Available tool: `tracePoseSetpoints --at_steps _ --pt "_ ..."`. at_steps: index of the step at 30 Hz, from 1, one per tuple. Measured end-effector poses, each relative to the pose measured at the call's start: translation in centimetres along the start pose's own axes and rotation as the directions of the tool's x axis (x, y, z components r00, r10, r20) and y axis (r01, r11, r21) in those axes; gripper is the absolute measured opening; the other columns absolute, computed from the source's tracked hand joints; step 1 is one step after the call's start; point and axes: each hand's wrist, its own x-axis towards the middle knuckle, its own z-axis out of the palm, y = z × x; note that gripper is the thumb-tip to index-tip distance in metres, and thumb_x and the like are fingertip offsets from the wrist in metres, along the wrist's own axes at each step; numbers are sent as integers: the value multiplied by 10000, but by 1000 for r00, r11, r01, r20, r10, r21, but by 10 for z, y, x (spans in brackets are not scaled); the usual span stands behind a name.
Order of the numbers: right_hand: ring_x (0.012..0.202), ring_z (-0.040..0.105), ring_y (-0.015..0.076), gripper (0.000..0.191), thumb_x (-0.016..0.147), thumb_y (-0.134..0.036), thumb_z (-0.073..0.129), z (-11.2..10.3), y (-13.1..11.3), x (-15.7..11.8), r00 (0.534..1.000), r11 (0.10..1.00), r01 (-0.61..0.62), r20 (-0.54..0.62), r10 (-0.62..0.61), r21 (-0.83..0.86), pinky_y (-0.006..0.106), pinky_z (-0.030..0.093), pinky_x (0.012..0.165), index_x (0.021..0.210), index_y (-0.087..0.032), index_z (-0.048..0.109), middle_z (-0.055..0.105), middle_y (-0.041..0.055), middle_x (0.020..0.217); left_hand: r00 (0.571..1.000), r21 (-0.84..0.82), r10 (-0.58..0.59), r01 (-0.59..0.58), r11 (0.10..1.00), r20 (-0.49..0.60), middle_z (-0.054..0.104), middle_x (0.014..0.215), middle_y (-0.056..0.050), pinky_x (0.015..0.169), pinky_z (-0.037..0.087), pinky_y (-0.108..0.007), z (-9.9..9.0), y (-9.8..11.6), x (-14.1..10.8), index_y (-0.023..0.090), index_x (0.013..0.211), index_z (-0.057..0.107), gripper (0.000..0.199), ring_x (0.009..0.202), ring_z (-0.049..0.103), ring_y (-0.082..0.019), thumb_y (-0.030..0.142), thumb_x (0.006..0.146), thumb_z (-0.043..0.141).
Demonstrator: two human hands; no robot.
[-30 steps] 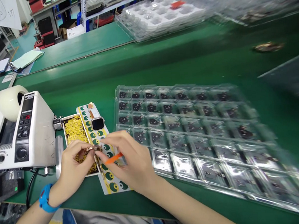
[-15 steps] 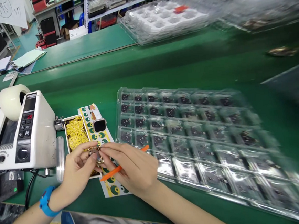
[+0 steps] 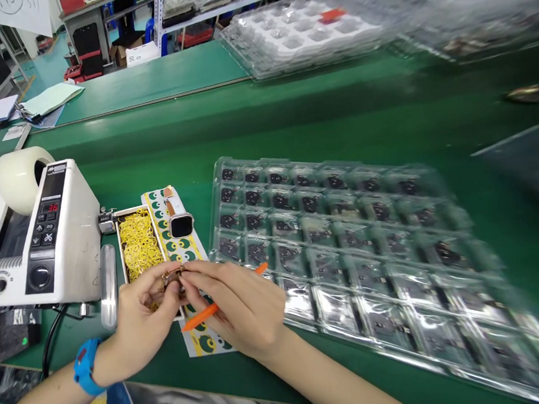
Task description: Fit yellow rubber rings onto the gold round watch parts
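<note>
The left hand (image 3: 142, 327) is wearing a blue wristband (image 3: 87, 366), and its fingers are clamping a small gold-coloured part (image 3: 172, 274) above the bench (image 3: 166, 135), at the near end of a white box (image 3: 132, 210). The right hand (image 3: 243, 307) is bringing its fingers together at the part's right edge; whether they are also gripping it, I cannot tell. That hand is retaining an orange stick (image 3: 199, 318), its tip pointing near and left. The box is holding yellow pieces (image 3: 139, 237). Just right of it, a sheet of green and yellow stickers (image 3: 184, 249) is lying flat, with a watch (image 3: 181, 224) resting on its far part. To the left, a tape dispenser (image 3: 67, 243) is displaying 36. To the right, a clear compartmented tray (image 3: 214, 222) is carrying dark items; the hands are partly hiding the part.
</note>
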Motion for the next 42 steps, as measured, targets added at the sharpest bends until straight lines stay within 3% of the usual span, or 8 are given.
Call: tracePoseSetpoints --at_steps 8,16,23,29,32,35,39,42 --pt "589 632 176 63 876 -79 571 1 -3 1 999 999 -29 -20 28 -18 274 478 502 917 -126 583 731 114 772 999 1 52 -52 999 -14 759 858 -40 648 551 -121 1 -1 -2 163 984 710 223 676 695 -98 107 796 605" --pt "594 625 181 62 868 -72 577 5 -5 0 998 998 -54 -39 52 -42 280 472 506 908 -118 590 727 121 780 998 32 17 -16 999 -54 738 750 -45 564 522 -140 4 -2 -3 141 986 701 211 611 651 -103 169 792 623" --pt "651 657 192 74 865 -67 571 6 -6 0 996 996 -87 -26 87 -24 285 499 547 907 -125 591 723 117 804 998 -41 -39 37 998 -47 759 904 -81 576 517 -172 5 -2 0 150 990 667 218 673 678 -126 216 783 647" --pt "651 651 182 93 864 -62 557 6 -6 1 996 996 -86 -5 86 -5 282 513 570 911 -140 573 710 94 786 996 -54 -78 76 996 -43 697 685 -18 549 473 -178 2 -2 3 155 900 645 170 590 608 -108 258 768 675" --pt "690 662 179 143 851 -45 555 5 -5 1 997 994 -82 13 81 67 274 528 599 949 -148 557 702 92 800 995 -40 -81 78 996 -65 610 589 23 505 419 -178 0 0 6 161 795 602 137 531 529 -92 257 749 688" --pt "729 663 174 156 861 -82 554 -1 -3 3 989 961 -139 84 122 239 265 534 599 992 -165 540 692 92 840 994 -17 -76 75 997 -72 608 611 8 534 428 -202 -3 4 10 163 733 585 152 581 546 -117 250 713 709" --pt "585 576 131 104 920 -145 485 -12 0 7 953 865 -300 171 251 402 245 470 499 996 -192 538 662 56 825 995 -51 -93 92 994 -20 616 652 -12 592 461 -234 -8 8 14 156 697 605 174 622 565 -136 253 652 742" --pt "508 484 101 111 941 -135 453 -16 3 9 919 813 -388 254 302 435 223 420 467 966 -194 544 604 13 756 986 -123 -165 168 978 35 572 637 7 521 448 -233 -13 9 15 162 691 595 195 564 526 -125 280 644 743"
